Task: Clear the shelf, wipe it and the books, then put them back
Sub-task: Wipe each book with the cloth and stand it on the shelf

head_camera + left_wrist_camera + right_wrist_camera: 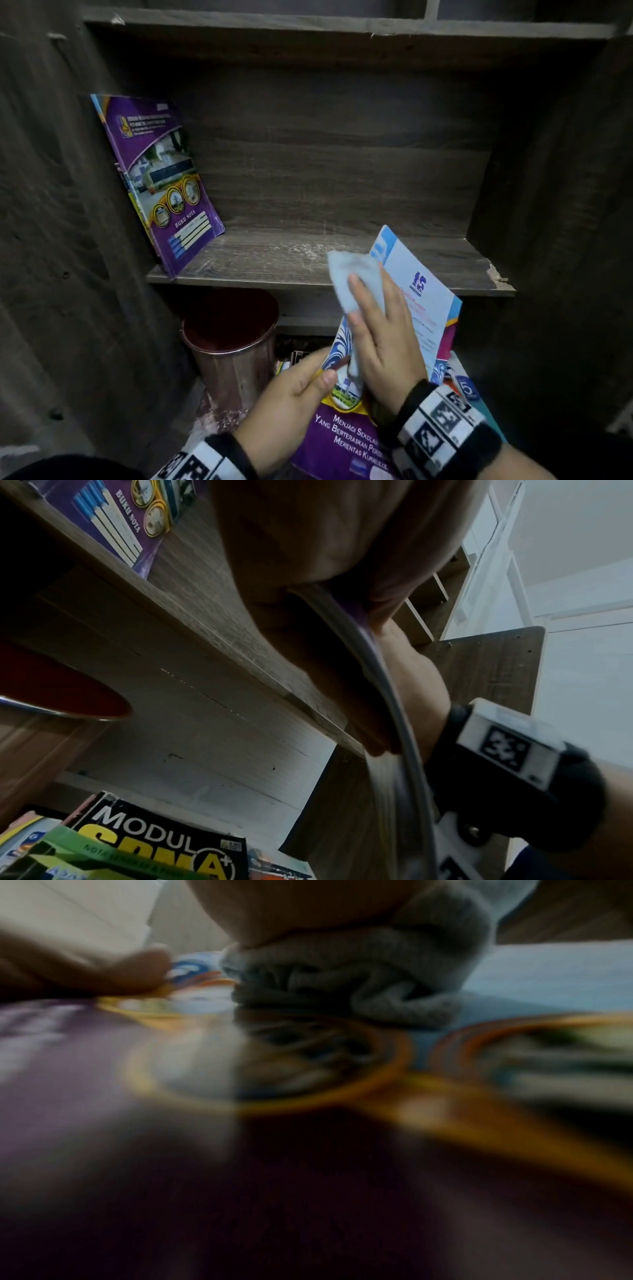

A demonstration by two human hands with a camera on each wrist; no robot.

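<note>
Books: one thin, glossy purple booklet is pinched at its lower-left edge by the left hand, held in front of the shelf's chipped front lip. The right hand, fingers flat, presses a soft grey cloth onto its cover. Another purple notebook leans against the left wall; the scuffed wood-grain board beside it lies bare.

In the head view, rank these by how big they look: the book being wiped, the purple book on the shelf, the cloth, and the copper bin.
1. Book being wiped, though it is nearest the camera, so its lead is unsure.
2. Purple book on the shelf and copper bin: they look alike, so I won't rank them.
3. Cloth, partly under the right hand.
</note>
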